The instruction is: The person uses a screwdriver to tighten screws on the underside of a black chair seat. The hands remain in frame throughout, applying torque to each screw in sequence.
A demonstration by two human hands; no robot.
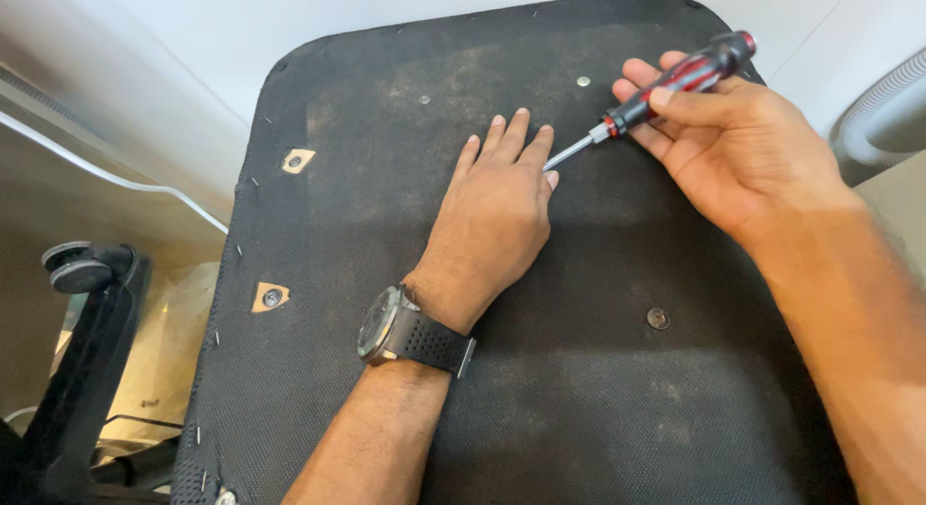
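Flat: left hand [492, 220] open-palmed on dusty woven black seat underside [579, 389]; right hand [743, 143] grip clamped on red-black screwdriver [666, 90].

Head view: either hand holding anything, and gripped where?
Right hand holds a screwdriver by its red-and-black handle. Left hand holds nothing, lying flat on the black fabric panel.

Position: head-worn camera, directly above the black fabric-covered panel [540, 370].
Facing: steeply downward onto the panel.
Range: close; the panel fills most of the frame.
Shared coverage: single view only.
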